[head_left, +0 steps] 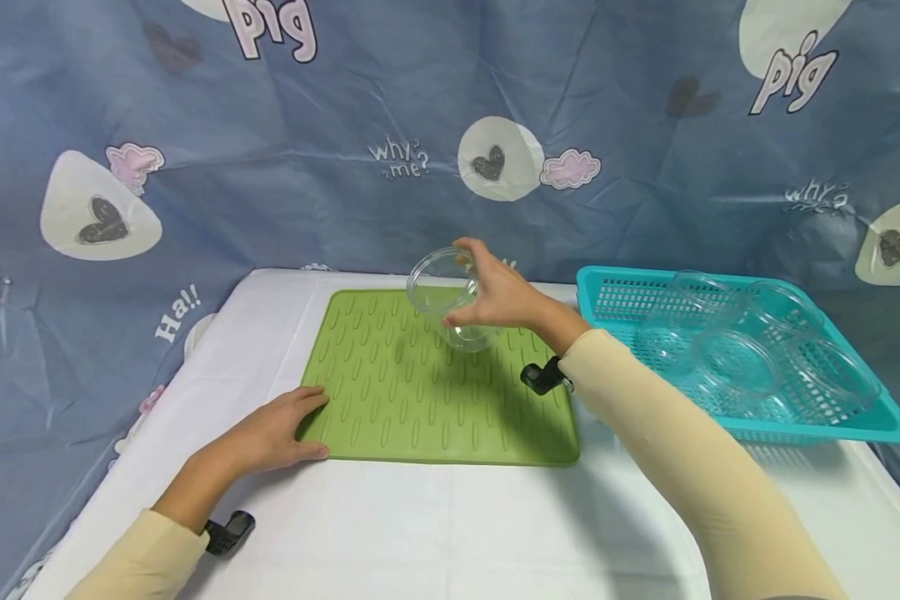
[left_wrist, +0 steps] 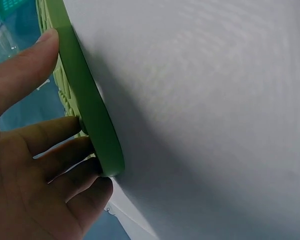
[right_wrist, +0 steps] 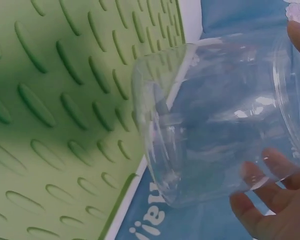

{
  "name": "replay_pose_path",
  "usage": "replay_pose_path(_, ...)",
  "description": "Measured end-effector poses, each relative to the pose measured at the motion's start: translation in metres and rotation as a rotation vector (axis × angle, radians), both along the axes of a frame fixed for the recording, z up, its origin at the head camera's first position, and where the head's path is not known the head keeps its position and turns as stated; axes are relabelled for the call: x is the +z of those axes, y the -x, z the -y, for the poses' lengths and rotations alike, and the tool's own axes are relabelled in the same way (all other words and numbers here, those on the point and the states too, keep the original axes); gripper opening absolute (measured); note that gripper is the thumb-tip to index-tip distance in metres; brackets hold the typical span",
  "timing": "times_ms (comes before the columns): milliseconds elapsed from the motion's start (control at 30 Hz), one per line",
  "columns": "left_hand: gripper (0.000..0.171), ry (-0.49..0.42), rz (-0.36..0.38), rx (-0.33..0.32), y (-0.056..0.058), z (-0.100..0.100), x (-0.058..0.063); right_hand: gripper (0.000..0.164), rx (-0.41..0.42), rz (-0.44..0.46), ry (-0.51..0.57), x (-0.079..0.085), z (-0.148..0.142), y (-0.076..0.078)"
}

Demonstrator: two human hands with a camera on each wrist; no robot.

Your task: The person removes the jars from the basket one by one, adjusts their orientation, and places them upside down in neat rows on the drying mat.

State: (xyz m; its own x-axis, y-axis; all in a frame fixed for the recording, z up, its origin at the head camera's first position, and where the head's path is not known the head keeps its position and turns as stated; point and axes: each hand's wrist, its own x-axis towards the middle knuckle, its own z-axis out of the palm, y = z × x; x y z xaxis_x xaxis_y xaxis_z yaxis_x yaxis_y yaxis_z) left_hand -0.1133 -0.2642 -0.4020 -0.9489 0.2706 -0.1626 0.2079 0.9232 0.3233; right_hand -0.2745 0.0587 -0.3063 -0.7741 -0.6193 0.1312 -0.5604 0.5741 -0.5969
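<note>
Gripping the jar (right_wrist: 217,122) near its rim (head_left: 410,287), likely leaving the base (head_left: 472,339) free, your right hand (head_left: 497,292) suspends it toward 12 o'clock above the mat (head_left: 435,404); your loosely spread left hand (head_left: 276,431) touches the 8 o'clock corner.

Jar (right_wrist: 210,120): glossy, smooth plastic. Mat (head_left: 435,392): matt, ridged, rubbery. Basket (head_left: 817,431): plastic. Tablecloth (head_left: 420,533): matt.

I see a cream left sleeve (head_left: 141,560) and matching right sleeve (head_left: 682,437), plain, close-fitting, ending near the wrists. Small black left wrist unit (head_left: 230,533) and right wrist unit (head_left: 543,377), both with rounded ends. Left hand (head_left: 273,429), right hand (head_left: 501,293): bare.
</note>
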Motion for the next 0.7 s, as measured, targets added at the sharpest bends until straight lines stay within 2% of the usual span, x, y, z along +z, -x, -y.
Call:
replay_pose_path(467,0.080,-0.006,0.006,0.005,-0.0003,0.0006,0.0007,0.112,-0.018,-0.107,-0.084,-0.0024,0.0042,-0.0050)
replay_pose_path(700,0.080,-0.009,0.000,0.005,-0.0004,0.0017,-0.0011,0.108,-0.020,-0.122,-0.097,-0.0060,0.0055,-0.0075)
